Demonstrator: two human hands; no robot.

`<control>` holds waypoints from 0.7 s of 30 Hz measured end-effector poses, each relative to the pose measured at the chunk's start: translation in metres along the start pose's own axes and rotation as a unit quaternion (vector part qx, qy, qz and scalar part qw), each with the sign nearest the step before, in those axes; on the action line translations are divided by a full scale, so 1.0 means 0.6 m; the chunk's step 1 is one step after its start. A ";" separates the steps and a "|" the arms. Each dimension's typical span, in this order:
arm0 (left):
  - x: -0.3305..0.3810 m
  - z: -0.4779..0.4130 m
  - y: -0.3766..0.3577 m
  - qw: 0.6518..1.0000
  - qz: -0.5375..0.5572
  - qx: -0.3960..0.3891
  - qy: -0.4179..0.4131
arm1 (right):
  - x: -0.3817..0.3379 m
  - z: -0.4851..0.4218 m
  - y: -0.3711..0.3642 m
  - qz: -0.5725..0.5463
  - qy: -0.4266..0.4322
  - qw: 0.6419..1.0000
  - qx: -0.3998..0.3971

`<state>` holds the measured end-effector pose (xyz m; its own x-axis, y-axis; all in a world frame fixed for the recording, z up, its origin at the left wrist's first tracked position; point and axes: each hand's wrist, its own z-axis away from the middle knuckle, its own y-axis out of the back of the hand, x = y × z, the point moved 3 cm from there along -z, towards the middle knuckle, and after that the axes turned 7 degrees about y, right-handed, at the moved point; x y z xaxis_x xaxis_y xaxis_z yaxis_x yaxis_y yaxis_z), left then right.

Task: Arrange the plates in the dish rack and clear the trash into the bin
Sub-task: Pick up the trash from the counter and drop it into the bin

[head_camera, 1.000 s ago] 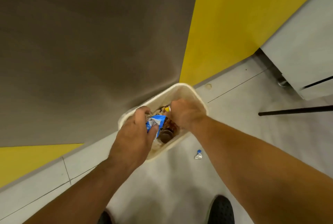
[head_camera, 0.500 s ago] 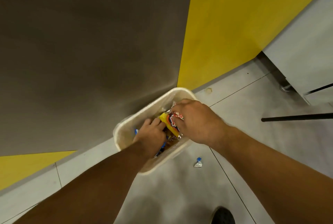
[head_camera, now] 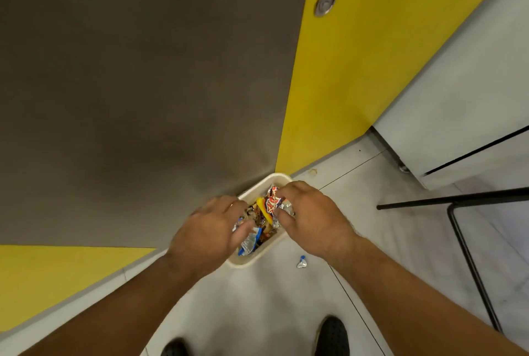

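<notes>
The right hand (head_camera: 312, 221) pinches a red and silver wrapper (head_camera: 272, 201) between thumb and fingers. Right under it is the cream bin (head_camera: 252, 263), full of trash. The left hand (head_camera: 209, 232) is beside it, fingers curled, thumb on a blue and silver wrapper (head_camera: 250, 242) in the bin. A small wrapper (head_camera: 301, 263) lies on the floor, below the right hand.
</notes>
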<state>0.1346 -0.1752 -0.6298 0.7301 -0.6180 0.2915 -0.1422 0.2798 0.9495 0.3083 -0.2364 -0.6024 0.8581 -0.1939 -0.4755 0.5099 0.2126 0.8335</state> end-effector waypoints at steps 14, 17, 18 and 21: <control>0.115 0.214 0.628 0.979 0.004 0.183 -0.087 | -0.351 0.213 0.393 0.002 0.049 0.980 0.191; 0.111 0.238 0.736 0.970 0.028 0.221 -0.098 | -0.451 0.236 0.465 0.017 0.072 0.971 0.226; 0.106 0.243 0.772 0.968 0.026 0.230 -0.101 | -0.482 0.241 0.487 0.025 0.080 0.968 0.237; 0.082 0.254 0.868 0.967 0.013 0.237 -0.094 | -0.561 0.254 0.550 0.049 0.090 0.958 0.267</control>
<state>-0.0053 -0.1718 -0.1033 0.5947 -0.7502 0.2891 -0.4807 -0.0435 0.8758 0.1782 -0.2469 -0.1245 0.9210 -0.0190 -0.3891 0.3647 -0.3092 0.8783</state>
